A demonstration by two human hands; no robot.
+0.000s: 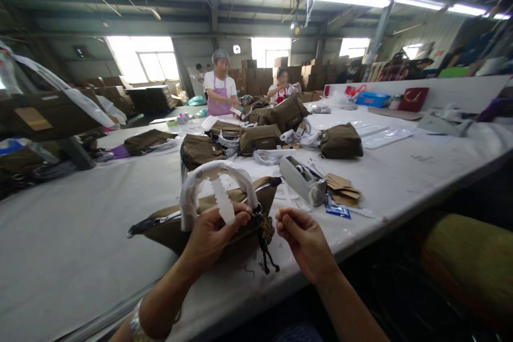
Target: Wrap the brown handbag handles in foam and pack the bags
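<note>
An olive-brown handbag (168, 224) lies on the white table (80, 240) in front of me, its handles wrapped in white foam (212, 173). My left hand (210, 235) is closed on the bag's front, fingers pinching near the leopard-print charm (266, 230) with a black tassel that hangs from it. My right hand (304, 238) sits just right of the charm, fingers curled and pinched together; what they hold is too small to make out.
A grey tape dispenser (302, 179), brown cardboard tags (342, 189) and a blue packet (336, 209) lie right of the bag. Several more olive bags (260, 136) are piled mid-table. Two people in aprons (219, 91) work at the far end, with stacked cartons behind.
</note>
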